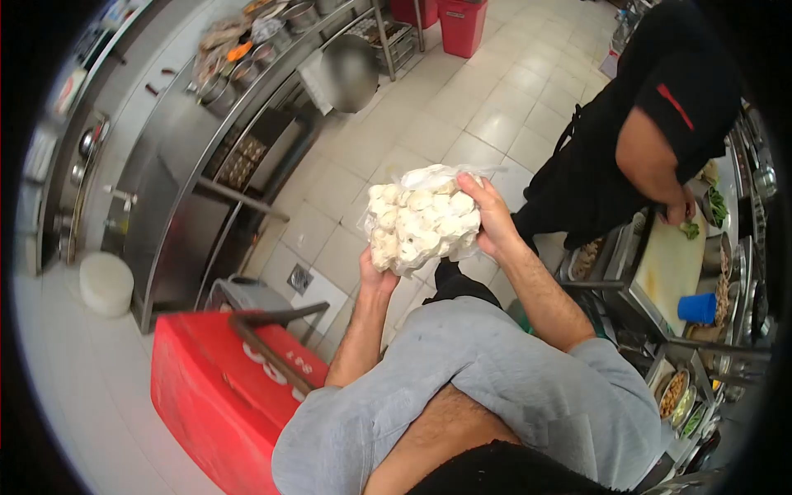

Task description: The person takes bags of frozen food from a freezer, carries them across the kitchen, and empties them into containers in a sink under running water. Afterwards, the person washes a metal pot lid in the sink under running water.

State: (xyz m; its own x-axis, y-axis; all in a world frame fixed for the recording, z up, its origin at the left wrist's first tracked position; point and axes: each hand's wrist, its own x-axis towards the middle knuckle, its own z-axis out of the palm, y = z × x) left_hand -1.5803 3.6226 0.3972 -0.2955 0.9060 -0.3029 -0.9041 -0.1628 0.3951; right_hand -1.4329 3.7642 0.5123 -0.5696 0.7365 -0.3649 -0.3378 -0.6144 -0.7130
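A clear plastic bag of white mushrooms [425,219], packed with pale rounded pieces, is held up in front of my body above the tiled floor. My left hand [378,274] grips its lower left side, and most of those fingers are hidden behind the bag. On the upper right side, my right hand [488,216] wraps round it with the thumb on the front and the other fingers behind. Loose plastic bunches along the bag's top edge.
A red bin [214,388] with a brown handle stands at my left. Steel counters with pots [219,95] run along the left wall. A person in black [610,148] works at the right over a cutting board [670,260]; a blue cup [697,308] stands nearby.
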